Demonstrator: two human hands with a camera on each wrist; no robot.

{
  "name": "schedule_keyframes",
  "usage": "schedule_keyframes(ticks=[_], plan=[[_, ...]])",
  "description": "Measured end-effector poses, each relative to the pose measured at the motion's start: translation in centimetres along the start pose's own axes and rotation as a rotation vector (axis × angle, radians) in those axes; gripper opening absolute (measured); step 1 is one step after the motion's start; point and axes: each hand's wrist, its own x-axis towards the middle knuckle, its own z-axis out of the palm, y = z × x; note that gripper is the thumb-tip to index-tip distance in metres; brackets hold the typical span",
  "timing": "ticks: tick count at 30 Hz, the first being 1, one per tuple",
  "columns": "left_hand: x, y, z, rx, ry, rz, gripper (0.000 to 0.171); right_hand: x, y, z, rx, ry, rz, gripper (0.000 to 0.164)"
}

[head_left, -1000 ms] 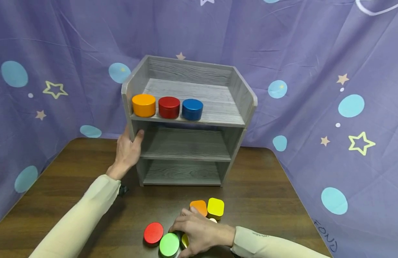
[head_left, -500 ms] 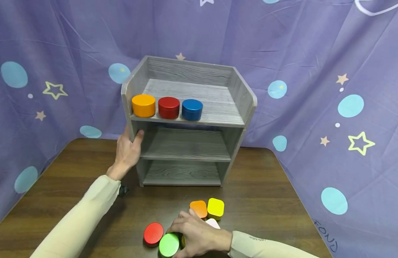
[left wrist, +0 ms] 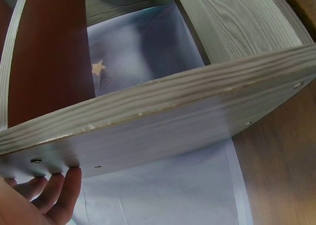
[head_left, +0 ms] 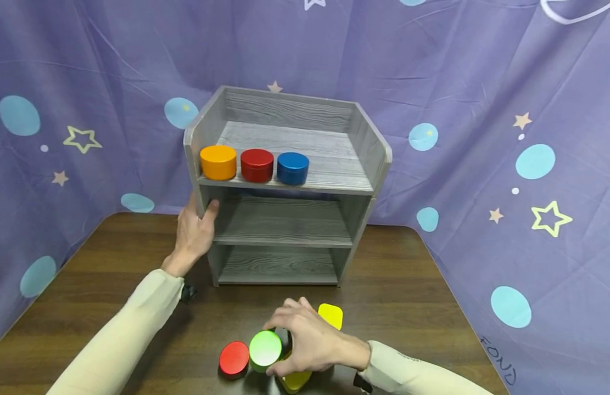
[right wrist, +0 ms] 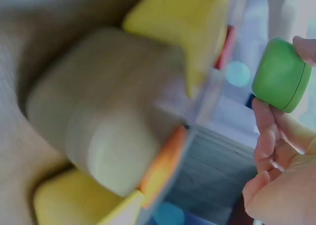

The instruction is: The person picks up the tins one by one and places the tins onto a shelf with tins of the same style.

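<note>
My left hand point(head_left: 192, 235) grips the left side panel of a grey wooden shelf unit point(head_left: 290, 219), thumb on the inner side. The left wrist view shows its fingers point(left wrist: 66, 198) against the panel's outer face. My right hand point(head_left: 312, 341) pinches a round green tin point(head_left: 265, 349) between thumb and fingers. In the right wrist view the green tin point(right wrist: 279, 74) is raised off the table. Left of it lies a round red tin point(head_left: 234, 359). A yellow tin point(head_left: 296, 381) sits under the right hand, partly hidden.
An orange tin point(head_left: 218, 162), a dark red tin point(head_left: 257, 165) and a blue tin point(head_left: 292, 168) line the top shelf's front edge. A square yellow tin point(head_left: 331, 315) stands beyond my right hand. A pale box point(right wrist: 98, 101) looms blurred in the right wrist view. A purple curtain point(head_left: 458, 82) hangs behind.
The right hand has lifted the green tin and moved it slightly up and away from the table's front. A yellow tin has come into view beneath. The left hand stays put.
</note>
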Motion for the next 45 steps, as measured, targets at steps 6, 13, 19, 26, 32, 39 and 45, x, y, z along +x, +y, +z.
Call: schedule_keyframes(ticks=[6, 13, 19, 26, 32, 39, 45], plan=[[0.0, 0.0, 0.0, 0.001, 0.003, 0.007, 0.061, 0.5, 0.1, -3.4, -0.010, 0.084, 0.046, 0.055], [0.0, 0.0, -0.1, 0.004, 0.005, 0.019, 0.062, 1.1, 0.3, -10.2, -0.039, 0.234, 0.114, 0.053], [-0.1, 0.0, -0.1, -0.010, 0.021, 0.024, 0.062, 1.5, -0.2, -16.7, 0.001, 0.337, 0.214, 0.051], [0.0, 0.0, -0.1, -0.014, 0.021, 0.016, 0.060, 2.3, -0.1, -22.1, 0.007, 0.439, 0.330, 0.047], [-0.1, -0.1, 0.0, -0.005, 0.027, 0.011, 0.061, 3.9, 0.7, -24.3, -0.030, 0.472, 0.432, 0.047], [-0.1, -0.2, 0.1, -0.006, 0.021, -0.001, 0.061, 5.7, 1.3, -25.0, -0.034, 0.476, 0.515, 0.032], [-0.1, -0.3, 0.0, -0.011, 0.012, 0.005, 0.061, 6.8, 1.9, -25.5, -0.041, 0.466, 0.549, 0.022]])
